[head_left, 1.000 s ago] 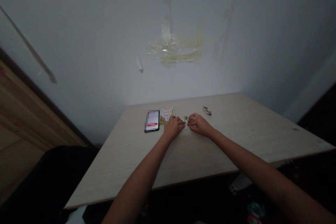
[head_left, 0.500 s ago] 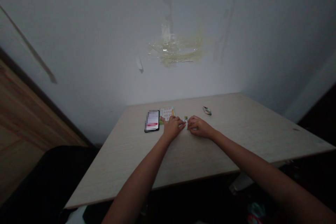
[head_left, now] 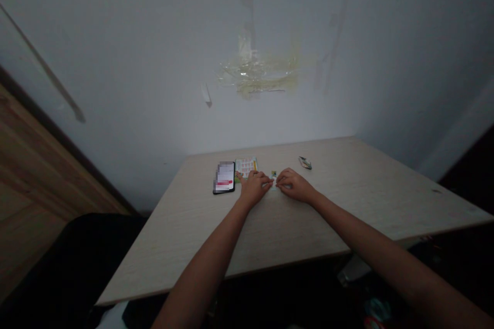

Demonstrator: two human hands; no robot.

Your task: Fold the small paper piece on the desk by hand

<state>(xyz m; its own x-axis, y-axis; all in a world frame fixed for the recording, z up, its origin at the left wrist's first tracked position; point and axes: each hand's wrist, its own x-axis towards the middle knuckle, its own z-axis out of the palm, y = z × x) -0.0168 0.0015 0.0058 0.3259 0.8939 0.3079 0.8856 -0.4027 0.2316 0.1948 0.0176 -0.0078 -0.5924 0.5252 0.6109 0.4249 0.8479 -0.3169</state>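
Observation:
A small pale paper piece with a coloured top end (head_left: 274, 173) lies on the tabletop between my two hands. My left hand (head_left: 254, 185) rests on the table, thumb and index finger closed at the paper's left edge, the outer fingers reaching over the printed sheet. At the paper's right edge, my right hand (head_left: 295, 185) has its fingers drawn together in a pinch. The printed sheet (head_left: 246, 165), green-edged with rows of small pictures, lies partly under my left fingers. Exact fingertip contact is too small to make out clearly.
Left of the sheet lies a phone (head_left: 224, 178) with a lit screen. A small crumpled, multicoloured wrapper-like item (head_left: 304, 163) is at the back right. The pale wooden table (head_left: 185, 236) meets a wall (head_left: 162, 61) with peeling tape. A dark chair-like shape (head_left: 88, 247) stands at left.
My right hand has shifted slightly, its fingers a little farther from the left hand's, so more of the paper piece shows between them. The left hand stays nearly still.

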